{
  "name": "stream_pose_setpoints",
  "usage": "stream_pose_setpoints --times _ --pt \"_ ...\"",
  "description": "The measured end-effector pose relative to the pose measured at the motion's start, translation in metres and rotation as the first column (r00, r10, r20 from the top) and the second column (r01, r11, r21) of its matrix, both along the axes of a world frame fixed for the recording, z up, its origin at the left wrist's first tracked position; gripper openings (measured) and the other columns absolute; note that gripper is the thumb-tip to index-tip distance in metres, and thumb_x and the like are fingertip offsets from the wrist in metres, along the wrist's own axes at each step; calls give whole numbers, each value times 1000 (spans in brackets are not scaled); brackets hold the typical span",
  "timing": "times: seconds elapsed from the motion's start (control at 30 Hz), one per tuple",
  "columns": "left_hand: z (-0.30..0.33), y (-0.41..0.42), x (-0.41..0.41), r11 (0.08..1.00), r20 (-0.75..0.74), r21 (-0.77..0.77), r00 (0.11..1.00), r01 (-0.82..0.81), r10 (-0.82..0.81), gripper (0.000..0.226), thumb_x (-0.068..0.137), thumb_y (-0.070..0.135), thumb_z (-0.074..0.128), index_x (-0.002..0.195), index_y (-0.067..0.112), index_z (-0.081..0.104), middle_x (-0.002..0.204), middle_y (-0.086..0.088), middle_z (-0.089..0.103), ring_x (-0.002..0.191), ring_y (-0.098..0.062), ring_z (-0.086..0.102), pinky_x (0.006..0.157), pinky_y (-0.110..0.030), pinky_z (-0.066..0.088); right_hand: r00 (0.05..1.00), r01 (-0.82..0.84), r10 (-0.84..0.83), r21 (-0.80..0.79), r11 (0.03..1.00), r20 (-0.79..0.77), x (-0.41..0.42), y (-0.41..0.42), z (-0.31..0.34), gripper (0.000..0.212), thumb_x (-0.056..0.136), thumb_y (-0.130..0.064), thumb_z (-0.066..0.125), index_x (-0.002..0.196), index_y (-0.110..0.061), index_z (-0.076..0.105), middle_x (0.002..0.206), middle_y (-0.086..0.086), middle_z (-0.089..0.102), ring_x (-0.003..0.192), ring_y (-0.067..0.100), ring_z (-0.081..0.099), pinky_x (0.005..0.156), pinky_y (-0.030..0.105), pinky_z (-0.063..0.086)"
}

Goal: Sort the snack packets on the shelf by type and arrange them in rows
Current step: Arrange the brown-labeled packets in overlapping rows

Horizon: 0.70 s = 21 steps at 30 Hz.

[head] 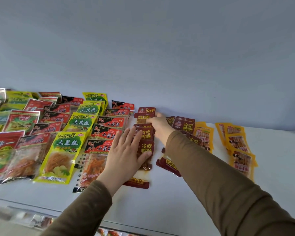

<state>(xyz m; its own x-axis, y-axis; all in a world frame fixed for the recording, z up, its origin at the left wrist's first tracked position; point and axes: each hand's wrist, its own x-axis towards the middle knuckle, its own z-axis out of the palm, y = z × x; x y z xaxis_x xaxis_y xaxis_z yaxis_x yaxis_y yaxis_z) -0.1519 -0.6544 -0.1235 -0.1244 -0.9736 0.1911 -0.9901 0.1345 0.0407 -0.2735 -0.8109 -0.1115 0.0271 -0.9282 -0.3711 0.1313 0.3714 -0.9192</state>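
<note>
Shelf [177, 198]: white, with a plain pale back wall; packets lie flat on it in rows running front to back.
Dark red packets [146, 134]: a row in the middle, overlapping one another; a second row of the same kind [186, 126] lies just to the right, partly hidden by the right sleeve.
Left hand [126, 150]: flat on the near part of the middle dark red row, fingers straight and slightly spread, thumb along the right edge of a packet.
Right hand [158, 125]: reaching to the far end of that row, fingers curled on the edge of a packet [144, 116] there; the fingertips are hidden behind the hand.
Yellow-green packets [65, 147]: a row to the left.
Black-and-red packets [106, 133]: a row between the yellow-green row and the left hand, the nearest one partly under the left wrist.
Orange packets [238, 142]: two rows at the right, well apart from both hands.
Far left: more red and green packets [5, 143], overlapping loosely.
Sleeves [228, 184]: brown, on both arms.
</note>
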Motion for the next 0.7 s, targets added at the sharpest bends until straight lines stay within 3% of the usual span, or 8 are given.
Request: stream_pose_setpoints --times 0.1,0.17,0.23,0.3,0.43,0.5,0.6,0.7 --pt "-1 19 9 999 -9 30 1000 -19 19 90 87 85 10 159 32 22 168 3 26 155 -24 22 127 -45 9 996 -29 26 -35 999 -89 -6 -1 -3 21 100 -3 56 119 -12 54 114 13 67 100 30 69 84 45 60" --pt "-6 28 11 997 -13 80 1000 5 -4 88 87 86 15 160 37 16 167 6 26 154 -22 23 126 -42 6 990 -38 32 -40 998 -134 -7 -3 -6 20 102 -5 55 120 -14 54 118 12 66 104 28 68 91 47 58" --pt "-10 29 9 995 -17 97 1000 12 -11 85 90 85 19 161 40 6 169 7 23 155 -21 21 125 -41 -2 995 -24 23 -12 1000 -100 -5 0 -6 13 102 -5 56 110 -15 57 110 11 68 92 25 70 74 40 60" --pt "-8 24 7 996 -8 91 1000 0 1 85 91 84 21 162 40 3 169 6 22 156 -21 20 126 -42 -5 997 15 -15 4 1000 -70 -2 0 -5 16 103 -5 55 117 -13 58 109 11 69 90 25 71 66 36 60" --pt "-3 16 7 996 18 78 999 -48 46 83 94 78 30 162 34 11 170 3 23 157 -23 18 126 -45 -9 994 45 -48 -37 998 -96 8 -1 -3 41 103 -4 54 143 -11 47 130 15 61 118 33 62 104 53 51" --pt "-1 15 9 993 11 103 999 -53 52 81 95 76 36 161 34 17 170 3 23 158 -23 15 126 -47 -11 993 24 -28 -41 999 -113 8 -1 -4 37 104 -8 53 140 -13 49 129 14 63 116 31 63 100 48 53" --pt "1 17 14 992 -6 123 999 -34 35 77 92 75 43 155 35 25 171 0 16 159 -24 9 126 -49 -11 989 -100 93 -60 993 -110 1 -1 -3 24 103 -16 59 126 -16 53 123 11 66 97 19 68 74 32 56" --pt "5 11 14 994 -66 110 998 3 5 86 88 77 46 156 36 13 173 0 5 160 -25 3 127 -51 -7 976 -179 167 -77 981 -139 -5 0 -4 57 95 -3 68 145 -13 43 129 10 63 114 27 65 100 47 54"
